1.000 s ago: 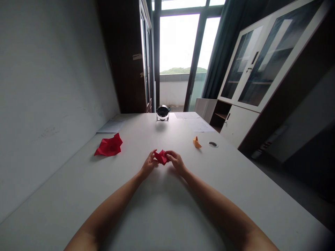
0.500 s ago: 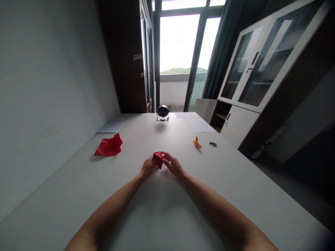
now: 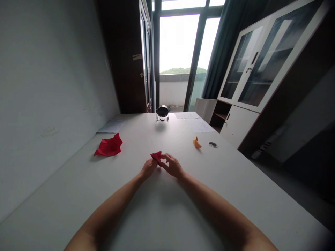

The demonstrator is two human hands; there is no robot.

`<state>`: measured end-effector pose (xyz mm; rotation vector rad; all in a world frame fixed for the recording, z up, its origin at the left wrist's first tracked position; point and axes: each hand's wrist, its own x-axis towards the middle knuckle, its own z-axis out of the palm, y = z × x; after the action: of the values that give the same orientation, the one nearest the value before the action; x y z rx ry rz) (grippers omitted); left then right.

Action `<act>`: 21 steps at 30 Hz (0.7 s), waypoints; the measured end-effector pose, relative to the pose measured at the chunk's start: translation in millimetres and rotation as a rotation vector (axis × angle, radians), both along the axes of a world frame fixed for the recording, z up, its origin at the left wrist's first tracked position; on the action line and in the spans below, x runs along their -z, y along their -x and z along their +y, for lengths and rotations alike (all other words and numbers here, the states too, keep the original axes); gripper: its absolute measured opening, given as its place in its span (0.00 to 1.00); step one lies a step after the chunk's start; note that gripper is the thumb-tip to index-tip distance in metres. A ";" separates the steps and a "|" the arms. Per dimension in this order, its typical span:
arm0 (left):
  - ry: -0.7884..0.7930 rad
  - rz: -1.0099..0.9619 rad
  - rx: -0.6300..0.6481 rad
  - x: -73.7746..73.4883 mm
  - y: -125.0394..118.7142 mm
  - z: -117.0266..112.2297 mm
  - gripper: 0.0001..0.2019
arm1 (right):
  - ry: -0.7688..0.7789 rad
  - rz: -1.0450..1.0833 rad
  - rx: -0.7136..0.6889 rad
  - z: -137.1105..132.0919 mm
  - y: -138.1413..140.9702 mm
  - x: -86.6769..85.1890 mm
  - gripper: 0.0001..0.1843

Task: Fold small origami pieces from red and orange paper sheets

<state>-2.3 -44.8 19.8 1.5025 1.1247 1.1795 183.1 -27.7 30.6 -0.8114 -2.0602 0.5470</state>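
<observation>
A small folded red paper piece (image 3: pixel 156 156) is held just above the white table (image 3: pixel 167 209) at its middle. My left hand (image 3: pixel 148 168) pinches it from the left and below. My right hand (image 3: pixel 172 166) pinches it from the right, fingers curled on its edge. Both hands touch each other at the paper. Part of the paper is hidden behind my fingers.
A crumpled red paper sheet (image 3: pixel 109 146) lies to the left near the wall. A small orange folded paper (image 3: pixel 196 142) stands to the right, beside a round cable hole (image 3: pixel 213 144). A small fan (image 3: pixel 162 113) and loose white sheets (image 3: pixel 195 124) sit at the far end.
The red paper went from spread between both hands to folded narrower and turned. My hands drew closer together and shifted slightly left.
</observation>
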 end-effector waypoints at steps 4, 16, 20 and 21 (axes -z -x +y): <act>-0.039 0.135 -0.024 2.4 -0.3 0.1 0.23 | 0.045 0.058 0.027 5.7 -0.2 5.0 0.20; 0.019 -0.085 0.090 7.6 0.2 6.3 0.20 | 0.299 0.304 -0.015 19.5 -2.7 11.5 0.16; 0.101 -0.187 0.161 6.6 1.3 6.0 0.22 | 0.414 0.404 -0.120 18.6 -1.8 8.7 0.18; 0.115 -0.202 0.182 6.0 1.3 5.3 0.22 | 0.439 0.421 -0.142 17.4 -1.2 7.7 0.18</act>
<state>-3.7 -39.4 13.8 1.3350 0.8859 1.0952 184.2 -10.4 22.9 -0.7204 -1.6341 1.1717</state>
